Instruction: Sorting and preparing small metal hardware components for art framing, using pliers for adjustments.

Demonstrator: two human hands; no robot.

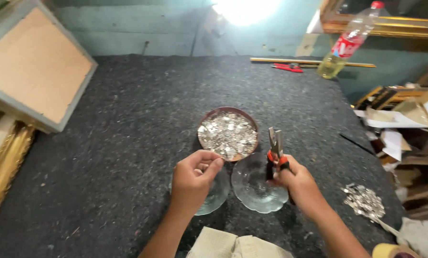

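Pliers [275, 145] gripped in right hand [295, 179], left hand [192, 177] fingers pinching a small metal piece above glass dish [259, 188]; best keep it steady near bowl [228, 134] on bench [128, 143].

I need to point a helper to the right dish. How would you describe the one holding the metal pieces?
On the dark felt-covered table, look just beyond the person's two hands. The round brown bowl sits there, heaped with small shiny metal pieces. The two dishes nearer the person are clear glass; this one is opaque.
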